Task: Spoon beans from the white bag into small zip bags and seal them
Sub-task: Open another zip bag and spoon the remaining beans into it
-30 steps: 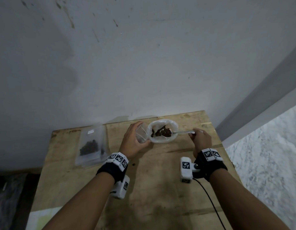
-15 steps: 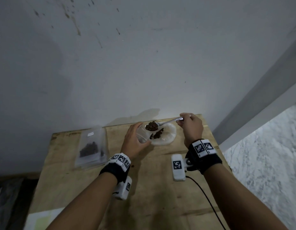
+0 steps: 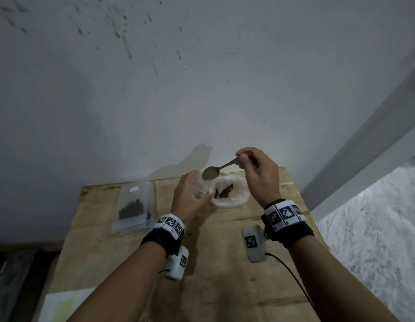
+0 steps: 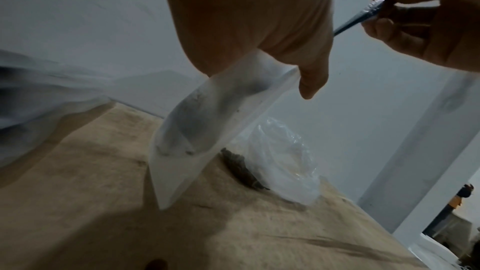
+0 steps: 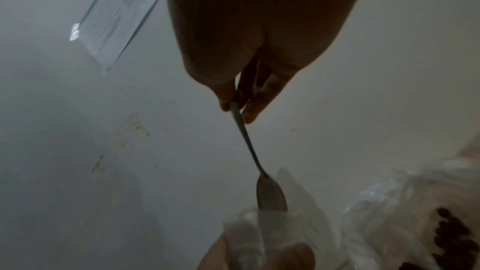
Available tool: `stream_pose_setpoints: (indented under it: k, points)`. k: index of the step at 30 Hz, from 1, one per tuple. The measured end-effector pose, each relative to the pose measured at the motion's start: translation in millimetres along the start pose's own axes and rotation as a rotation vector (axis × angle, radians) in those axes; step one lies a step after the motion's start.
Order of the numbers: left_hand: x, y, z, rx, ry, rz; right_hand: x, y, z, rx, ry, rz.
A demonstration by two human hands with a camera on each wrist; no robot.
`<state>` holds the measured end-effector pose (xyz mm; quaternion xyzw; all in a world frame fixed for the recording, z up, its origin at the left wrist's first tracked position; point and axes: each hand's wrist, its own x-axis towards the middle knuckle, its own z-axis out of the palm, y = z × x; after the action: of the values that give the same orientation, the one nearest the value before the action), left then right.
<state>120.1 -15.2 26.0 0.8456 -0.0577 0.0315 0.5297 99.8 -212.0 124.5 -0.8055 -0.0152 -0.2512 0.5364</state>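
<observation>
My left hand (image 3: 189, 198) grips a small clear zip bag (image 3: 199, 189) by its mouth and holds it upright above the wooden table (image 3: 225, 275). In the left wrist view the zip bag (image 4: 207, 130) hangs down with dim dark shapes inside. My right hand (image 3: 255, 168) pinches the handle of a metal spoon (image 3: 210, 174). The spoon is tipped, its bowl at the bag's mouth, and I see no beans on it. The right wrist view shows the spoon (image 5: 271, 196) entering the bag. Just behind lies the white bag (image 3: 236, 198), open, with brown beans (image 3: 224, 194) inside.
A stack of clear zip bags (image 3: 132, 205), the top one holding dark beans, lies at the table's back left. The grey wall stands right behind the table. The table's right edge drops to a speckled floor (image 3: 376, 228). A pale sheet (image 3: 62, 303) lies at the front left.
My right hand lifted the spoon, heaped with beans, out of the white bag, carried it left to the zip bag's mouth and tipped it. My left hand raised the zip bag slightly.
</observation>
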Motion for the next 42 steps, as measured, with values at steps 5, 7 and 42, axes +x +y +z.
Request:
stream_pose_setpoints:
  k: [5, 7, 42]
  points:
    - [-6, -7, 1, 0.003, -0.063, -0.062, -7, 35, -24, -0.052, 0.200, 0.143]
    - [-6, -7, 3, 0.009, -0.102, -0.069, -16, 54, -25, -0.111, 0.162, 0.167]
    - [38, 18, 2, 0.265, -0.157, 0.153, -33, 114, 19, -0.065, -0.023, 0.019]
